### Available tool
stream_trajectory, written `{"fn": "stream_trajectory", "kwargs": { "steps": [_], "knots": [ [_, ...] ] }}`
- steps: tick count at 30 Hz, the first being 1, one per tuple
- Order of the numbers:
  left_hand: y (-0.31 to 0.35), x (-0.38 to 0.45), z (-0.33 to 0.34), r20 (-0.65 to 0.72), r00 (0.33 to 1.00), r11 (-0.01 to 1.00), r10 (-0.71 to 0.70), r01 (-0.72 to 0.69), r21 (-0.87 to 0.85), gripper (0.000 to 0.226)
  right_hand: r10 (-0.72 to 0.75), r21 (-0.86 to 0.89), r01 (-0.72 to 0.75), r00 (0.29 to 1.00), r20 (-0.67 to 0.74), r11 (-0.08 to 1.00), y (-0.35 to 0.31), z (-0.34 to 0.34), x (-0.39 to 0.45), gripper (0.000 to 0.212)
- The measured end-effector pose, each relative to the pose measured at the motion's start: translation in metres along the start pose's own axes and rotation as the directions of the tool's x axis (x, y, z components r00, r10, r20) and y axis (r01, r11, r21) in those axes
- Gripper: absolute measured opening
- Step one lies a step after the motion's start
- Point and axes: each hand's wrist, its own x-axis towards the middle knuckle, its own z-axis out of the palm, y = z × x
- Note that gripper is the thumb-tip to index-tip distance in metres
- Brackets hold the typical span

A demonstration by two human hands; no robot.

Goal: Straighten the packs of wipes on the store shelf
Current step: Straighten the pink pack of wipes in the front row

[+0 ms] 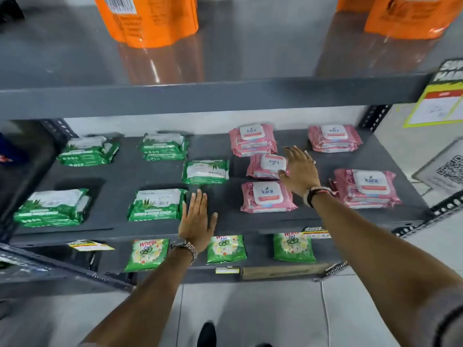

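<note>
Green and pink packs of wipes lie on the grey middle shelf (150, 176). My right hand (299, 171) rests flat, fingers spread, against the right side of a turned pink pack (265, 166) in the middle row. A pink stack (253, 140) sits behind it and a single pink pack (266, 196) in front. Two more pink stacks (334, 137) (367, 187) lie to the right. My left hand (196, 220) lies flat and open on the bare shelf beside a green pack (156, 204). An upside-down green pack (206, 171) lies mid-shelf.
Other green packs lie at the left (51, 207) (87, 150) (164, 146). Orange pouches (147, 18) stand on the shelf above. Green detergent sachets (146, 254) sit on the shelf below. A yellow price sign (438, 101) hangs at the right post.
</note>
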Motion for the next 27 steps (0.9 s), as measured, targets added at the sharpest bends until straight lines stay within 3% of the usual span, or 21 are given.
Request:
{"fn": "stream_trajectory", "kwargs": {
  "steps": [4,8,17,21,27],
  "knots": [
    [-0.002,0.003,0.014,0.0,1.0,1.0,-0.003,0.003,-0.005,0.059,0.084,0.042,-0.096,0.969,0.234,0.994,-0.003,0.01,0.027,0.084],
    [-0.005,0.005,0.021,-0.045,0.999,1.0,-0.008,0.008,0.002,0.064,0.117,0.064,-0.145,0.938,0.327,0.987,-0.002,0.022,0.042,0.086],
    [-0.006,0.005,0.024,-0.062,0.998,1.0,-0.009,0.009,0.004,0.065,0.141,0.166,-0.199,0.94,0.31,0.966,0.001,0.014,0.051,0.082],
    [-0.006,0.006,0.025,-0.064,0.998,1.0,-0.016,0.017,0.009,0.064,0.078,0.262,-0.137,0.972,0.222,0.955,-0.005,-0.006,0.04,0.084],
    [-0.007,0.005,0.028,-0.066,0.998,0.999,-0.019,0.022,0.043,0.068,-0.075,0.214,0.009,0.95,0.302,0.977,-0.017,-0.029,0.004,0.081]
  ]
}}
